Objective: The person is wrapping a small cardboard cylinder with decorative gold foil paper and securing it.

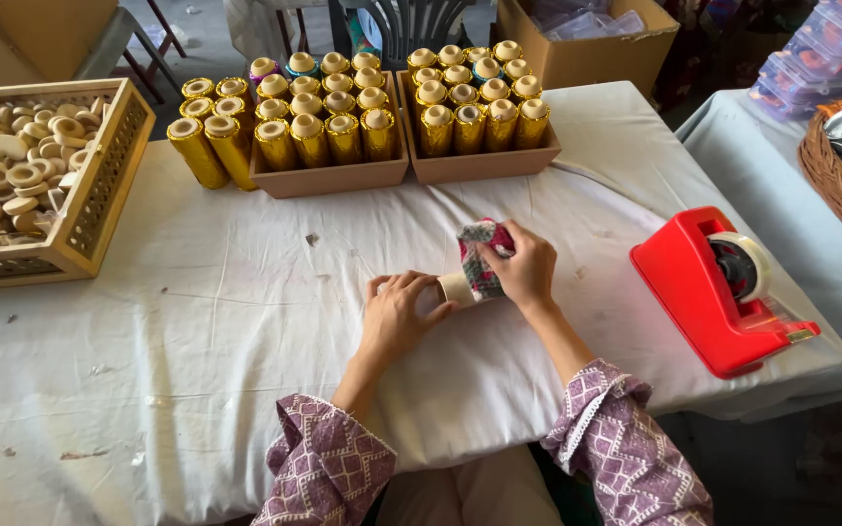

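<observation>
White-clothed table (246, 321), gold thread cones in trays (328, 175) behind. My left hand (397, 317) steadies a spool (457, 288); right hand (523, 268) grip pinched on patterned fabric (484, 255) around it. Step: wrapping, I judge. Next: snug tension.

Both forearms reach up from the bottom centre of the frame. The left hand (397, 314) lies palm down, fingers curled; the right hand (521, 268), just beside it, pinches shut.

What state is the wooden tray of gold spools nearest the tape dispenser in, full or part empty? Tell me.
Full. The right-hand wooden tray shows gold spools packed in rows with no visible gaps, beside the red tape dispenser.
</observation>
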